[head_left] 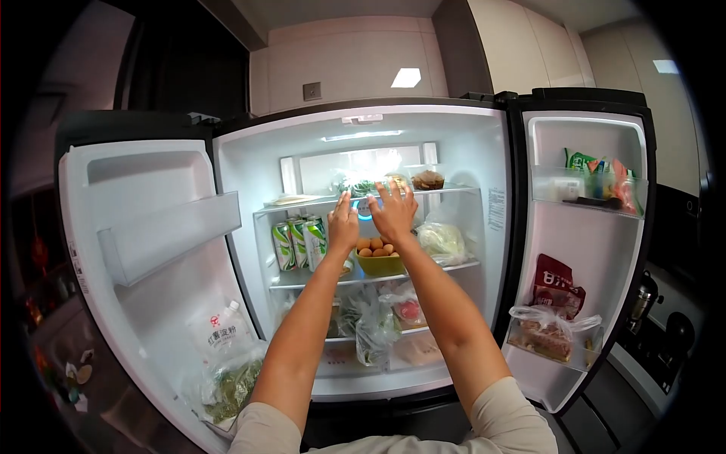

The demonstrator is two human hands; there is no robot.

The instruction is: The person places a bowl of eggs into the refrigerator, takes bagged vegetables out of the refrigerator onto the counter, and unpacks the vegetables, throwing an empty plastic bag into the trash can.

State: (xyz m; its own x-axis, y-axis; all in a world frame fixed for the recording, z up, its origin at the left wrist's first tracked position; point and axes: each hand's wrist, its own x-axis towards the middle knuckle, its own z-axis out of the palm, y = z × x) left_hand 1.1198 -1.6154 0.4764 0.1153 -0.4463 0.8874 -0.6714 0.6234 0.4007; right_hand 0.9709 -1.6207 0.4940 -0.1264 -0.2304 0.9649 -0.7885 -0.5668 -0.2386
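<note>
At twelve o'clock, top shelf (460, 189): the bag of greens (355, 185) rests here, its long axis seeming to run from nine to three o'clock
Left hand (343, 225): released, fingers extended upward, bag at one o'clock; cans (299, 244) at eight o'clock
Right hand (393, 216): released, fingers spread, bag at eleven o'clock; container (428, 180) between one and two o'clock
Nearer hand: the right appears so, its fingertips overlapping the bag's lower edge in view; whether they touch it, I cannot tell
Eggs (374, 248): in a bowl (380, 265) on the shelf below, at six to seven o'clock from the right hand
</note>
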